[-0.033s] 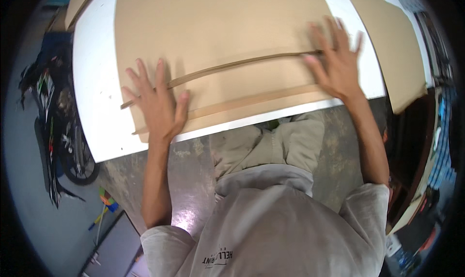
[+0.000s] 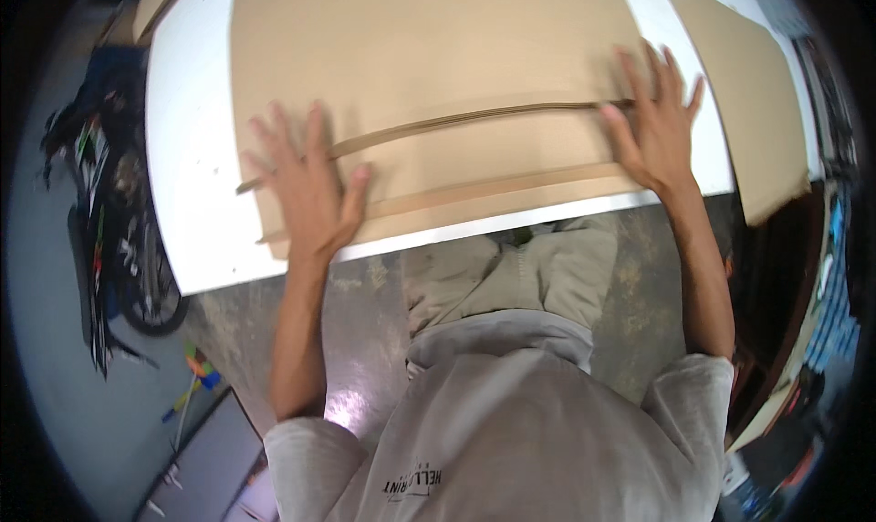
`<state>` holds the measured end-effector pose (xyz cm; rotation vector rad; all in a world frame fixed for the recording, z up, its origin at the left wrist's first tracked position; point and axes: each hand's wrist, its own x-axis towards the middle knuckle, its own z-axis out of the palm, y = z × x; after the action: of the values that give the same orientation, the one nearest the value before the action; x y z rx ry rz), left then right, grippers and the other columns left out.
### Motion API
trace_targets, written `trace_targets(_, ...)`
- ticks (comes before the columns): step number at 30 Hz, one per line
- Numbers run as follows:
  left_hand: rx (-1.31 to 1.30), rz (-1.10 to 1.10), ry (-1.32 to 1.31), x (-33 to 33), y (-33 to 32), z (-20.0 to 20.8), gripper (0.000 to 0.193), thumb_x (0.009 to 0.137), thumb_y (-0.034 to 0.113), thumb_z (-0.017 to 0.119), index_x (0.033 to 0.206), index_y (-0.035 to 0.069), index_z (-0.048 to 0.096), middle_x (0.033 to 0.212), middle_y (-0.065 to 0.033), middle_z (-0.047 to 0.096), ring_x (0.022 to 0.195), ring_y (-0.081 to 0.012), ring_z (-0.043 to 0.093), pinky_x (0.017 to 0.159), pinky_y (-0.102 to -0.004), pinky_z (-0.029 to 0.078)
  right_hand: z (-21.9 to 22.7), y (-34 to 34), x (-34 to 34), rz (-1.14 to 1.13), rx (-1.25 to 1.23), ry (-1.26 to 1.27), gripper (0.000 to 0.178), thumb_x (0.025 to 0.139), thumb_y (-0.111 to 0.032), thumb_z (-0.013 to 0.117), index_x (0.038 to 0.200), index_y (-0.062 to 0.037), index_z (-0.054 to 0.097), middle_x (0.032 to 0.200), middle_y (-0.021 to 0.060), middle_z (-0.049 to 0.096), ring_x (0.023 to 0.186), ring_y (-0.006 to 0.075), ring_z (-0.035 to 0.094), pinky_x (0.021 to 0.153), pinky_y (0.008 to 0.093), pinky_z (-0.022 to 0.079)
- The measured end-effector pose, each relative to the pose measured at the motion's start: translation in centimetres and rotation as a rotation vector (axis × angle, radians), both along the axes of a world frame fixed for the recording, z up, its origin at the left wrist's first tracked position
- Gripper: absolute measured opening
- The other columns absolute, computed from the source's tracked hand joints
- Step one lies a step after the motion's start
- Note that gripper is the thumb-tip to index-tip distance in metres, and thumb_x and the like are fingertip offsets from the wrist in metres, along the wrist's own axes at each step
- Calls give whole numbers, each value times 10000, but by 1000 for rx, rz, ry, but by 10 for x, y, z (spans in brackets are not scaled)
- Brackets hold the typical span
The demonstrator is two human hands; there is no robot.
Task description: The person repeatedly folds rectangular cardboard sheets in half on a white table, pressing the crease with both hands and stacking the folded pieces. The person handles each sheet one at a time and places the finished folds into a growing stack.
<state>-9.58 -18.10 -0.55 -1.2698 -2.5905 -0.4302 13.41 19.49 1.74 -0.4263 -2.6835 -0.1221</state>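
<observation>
Both hands [image 2: 310,198] [image 2: 663,143] (splayed wide) lie over brown cardboard [image 2: 438,52] on a white table [image 2: 193,157].

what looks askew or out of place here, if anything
The right-hand sheet looks askew: its near corner juts past the front edge of the white table, while the large brown sheet stops short of it. Nothing looks spilled.

Prob. wkshp: cardboard [image 2: 438,47], wht tbl [image 2: 193,157], bike [image 2: 151,280].
</observation>
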Motion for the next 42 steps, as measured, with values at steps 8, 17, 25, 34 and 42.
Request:
trace_targets(8, -275, 52, 167, -23, -30, 20, 848, 1034, 682, 494, 1681, 143, 388, 1778, -291, 135, 1649, -515, 30, 1219, -810, -41, -40, 38, 7, -25, -194, 49, 610, 1073, -484, 553, 1588, -159, 510, 1599, 188, 471, 1574, 374, 335, 1296, 677, 50)
trace_targets(17, -97, 164, 42, -49, -62, -18, 903, 1048, 656, 461, 1735, 117, 230, 1789, -293, 53, 1648, -515, -45, 1257, -746, -62, -15, 48, 14, 106, -143, -95, 520, 1057, -407, 583, 1464, -84, 600, 1424, 209, 588, 1395, 381, 515, 1242, 628, 235)
trace_targets(25, 309, 139, -182, -46, -62, 4, 1008, 1006, 752, 452, 1723, 78, 235, 1784, -299, 21, 1649, -499, -39, 1261, -740, -8, -5, 23, 15, 128, 17, 110, 542, 990, -345, 717, 1441, -66, 606, 1357, 174, 627, 1324, 347, 565, 1228, 636, 246)
trace_targets(34, 46, -153, -138, 45, 28, 34, 929, 818, 538, 882, 1539, 66, 535, 1419, -192, 597, 1354, -388, 551, 1225, -690, 256, 24, -69, -27, 350, -377, -53, 580, 925, -413, 815, 1339, -39, 659, 1218, 191, 650, 1186, 368, 613, 1115, 549, 387)
trace_targets(42, 9, -247, -197, 60, 12, 23, 556, 822, 383, 897, 1252, 83, 709, 1161, -134, 653, 1120, -343, 608, 1057, -534, 392, 12, -77, -1, 474, -496, -150, 152, 899, -146, 781, 910, -36, 677, 902, 118, 597, 891, 313, 615, 866, 428, 439)
